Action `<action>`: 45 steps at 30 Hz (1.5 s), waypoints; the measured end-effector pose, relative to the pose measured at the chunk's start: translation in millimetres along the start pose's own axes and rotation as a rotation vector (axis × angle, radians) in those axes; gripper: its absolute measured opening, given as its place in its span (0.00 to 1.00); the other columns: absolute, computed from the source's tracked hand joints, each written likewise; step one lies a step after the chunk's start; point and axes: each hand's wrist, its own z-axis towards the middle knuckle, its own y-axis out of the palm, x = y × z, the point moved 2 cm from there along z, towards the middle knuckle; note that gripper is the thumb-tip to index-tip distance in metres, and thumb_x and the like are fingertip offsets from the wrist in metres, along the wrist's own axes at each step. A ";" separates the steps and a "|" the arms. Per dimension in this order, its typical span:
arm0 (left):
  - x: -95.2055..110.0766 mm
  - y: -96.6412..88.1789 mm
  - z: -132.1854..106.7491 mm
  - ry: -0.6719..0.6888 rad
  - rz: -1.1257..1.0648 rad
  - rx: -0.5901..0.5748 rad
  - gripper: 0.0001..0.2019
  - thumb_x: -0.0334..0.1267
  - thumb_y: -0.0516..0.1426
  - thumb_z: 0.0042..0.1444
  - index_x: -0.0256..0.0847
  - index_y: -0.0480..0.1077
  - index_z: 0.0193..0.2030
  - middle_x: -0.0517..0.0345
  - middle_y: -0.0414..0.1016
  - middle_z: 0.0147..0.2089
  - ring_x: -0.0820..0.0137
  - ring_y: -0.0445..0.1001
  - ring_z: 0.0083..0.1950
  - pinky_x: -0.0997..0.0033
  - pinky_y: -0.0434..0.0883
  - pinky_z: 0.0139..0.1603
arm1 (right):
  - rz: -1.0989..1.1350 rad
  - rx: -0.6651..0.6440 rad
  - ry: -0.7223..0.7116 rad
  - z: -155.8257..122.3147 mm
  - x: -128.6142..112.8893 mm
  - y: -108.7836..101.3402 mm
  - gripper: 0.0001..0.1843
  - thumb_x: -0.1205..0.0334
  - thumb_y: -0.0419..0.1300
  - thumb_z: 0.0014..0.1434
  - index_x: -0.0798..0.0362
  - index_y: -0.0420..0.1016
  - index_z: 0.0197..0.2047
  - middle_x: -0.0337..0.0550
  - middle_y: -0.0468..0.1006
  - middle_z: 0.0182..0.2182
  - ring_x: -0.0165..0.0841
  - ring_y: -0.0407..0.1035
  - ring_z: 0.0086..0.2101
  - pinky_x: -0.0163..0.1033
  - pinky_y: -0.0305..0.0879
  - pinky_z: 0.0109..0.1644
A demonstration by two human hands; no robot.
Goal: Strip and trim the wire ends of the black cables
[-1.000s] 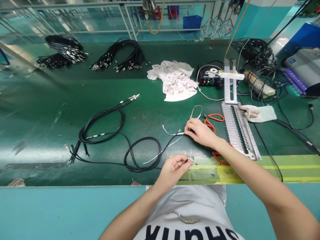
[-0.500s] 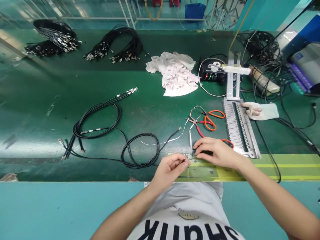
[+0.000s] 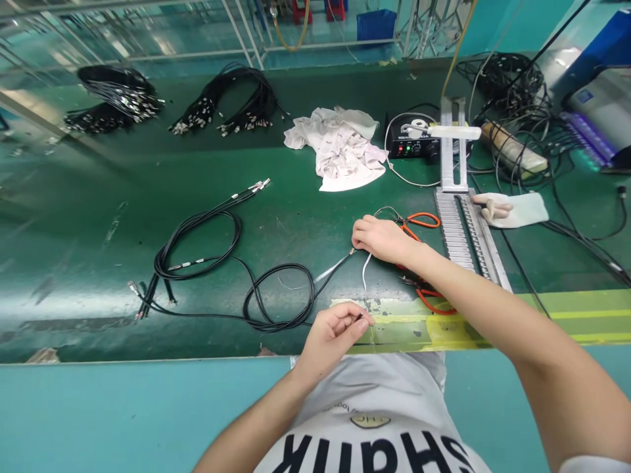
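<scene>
My left hand [image 3: 330, 336] is near the bench's front edge, its fingertips pinched on a thin black cable [image 3: 361, 316] that runs back to a loose black cable coil [image 3: 279, 302]. My right hand [image 3: 380, 239] lies curled over the split cable end [image 3: 340, 266], where thin white wires [image 3: 365, 272] come out. Orange-handled scissors [image 3: 422, 220] sit just beyond that hand. Red-handled pliers [image 3: 434, 305] are mostly hidden under my right forearm.
A second black cable coil [image 3: 197, 243] lies to the left, with bundled cables with metal ends [image 3: 219, 102] behind it. Further back are a crumpled white cloth [image 3: 338, 148], a black control box [image 3: 411, 148], a metal comb jig [image 3: 461, 230] and a white glove [image 3: 515, 210].
My right hand has moved from the bench's front edge back and left, onto the split cable end, and now covers the pliers. My left hand has stayed almost still.
</scene>
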 end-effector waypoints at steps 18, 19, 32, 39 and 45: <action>17.8 -6.7 0.7 0.095 -0.021 0.044 0.08 0.40 0.65 0.58 0.36 0.78 0.35 0.56 0.72 0.32 0.75 0.65 0.33 0.74 0.62 0.35 | 0.347 0.364 0.066 -62.3 -75.1 -57.4 0.05 0.62 0.63 0.65 0.46 0.78 0.44 0.40 0.83 0.39 0.36 0.75 0.40 0.45 0.71 0.47; 18.9 -7.1 1.9 0.106 -0.010 0.048 0.08 0.41 0.65 0.58 0.37 0.78 0.37 0.59 0.68 0.29 0.75 0.62 0.31 0.75 0.60 0.33 | 0.350 0.368 0.090 -76.8 -77.7 -50.0 0.06 0.63 0.63 0.65 0.45 0.78 0.45 0.40 0.83 0.39 0.37 0.76 0.40 0.45 0.71 0.46; 19.9 2.8 24.5 0.072 0.162 0.057 0.16 0.45 0.64 0.59 0.39 0.76 0.49 0.68 0.52 0.23 0.77 0.51 0.25 0.74 0.51 0.27 | 0.584 0.329 0.356 -133.2 -86.6 -22.4 0.05 0.58 0.67 0.62 0.44 0.80 0.42 0.41 0.83 0.36 0.35 0.73 0.32 0.41 0.66 0.32; 27.5 -0.8 21.7 0.095 0.280 0.126 0.13 0.46 0.64 0.59 0.37 0.77 0.36 0.64 0.61 0.22 0.77 0.54 0.25 0.74 0.53 0.26 | 0.473 0.236 0.243 -134.7 -84.9 -25.8 0.07 0.59 0.64 0.64 0.44 0.80 0.46 0.42 0.83 0.35 0.36 0.74 0.35 0.44 0.70 0.41; 34.3 -1.7 24.6 0.098 0.200 0.202 0.13 0.46 0.67 0.54 0.37 0.74 0.33 0.66 0.58 0.21 0.79 0.53 0.23 0.76 0.51 0.25 | 0.657 0.094 0.366 -134.2 -80.8 -25.7 0.08 0.56 0.61 0.66 0.46 0.81 0.40 0.40 0.81 0.32 0.33 0.72 0.31 0.38 0.66 0.32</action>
